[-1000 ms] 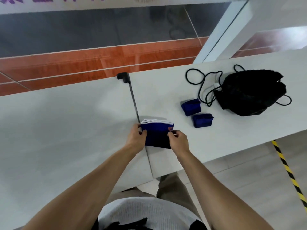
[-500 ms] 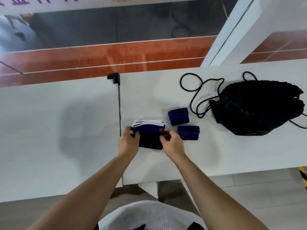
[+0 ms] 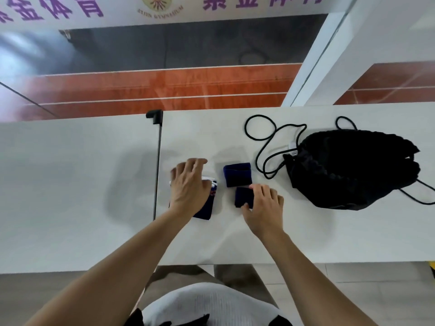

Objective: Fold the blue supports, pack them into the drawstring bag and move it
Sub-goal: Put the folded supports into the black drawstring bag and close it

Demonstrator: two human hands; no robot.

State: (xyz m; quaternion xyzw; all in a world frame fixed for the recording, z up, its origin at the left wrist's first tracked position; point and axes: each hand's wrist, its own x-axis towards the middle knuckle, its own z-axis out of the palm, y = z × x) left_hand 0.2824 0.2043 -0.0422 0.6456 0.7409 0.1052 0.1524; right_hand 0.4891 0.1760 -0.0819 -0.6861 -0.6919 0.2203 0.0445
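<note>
The white table (image 3: 306, 231) runs the full width of the view, with a narrow dark seam (image 3: 157, 165) splitting it left of centre; its near edge sits just in front of the person's body, and wide bare surface lies to the left of the seam and along the near right. The left hand (image 3: 188, 187) lies flat, fingers spread, pressing down on the large folded blue support (image 3: 205, 208) just right of the seam. The right hand (image 3: 263, 208) closes thumb and fingers around a small folded support (image 3: 243, 196) to the right of it. A second small support (image 3: 237, 174) lies free just beyond, close to but apart from the first. The black drawstring bag (image 3: 353, 168) rests at the far right, its cord (image 3: 259, 128) looped on the table towards the supports. Half a second ago both hands gripped the large support; the right hand has since moved over to the small one.
</note>
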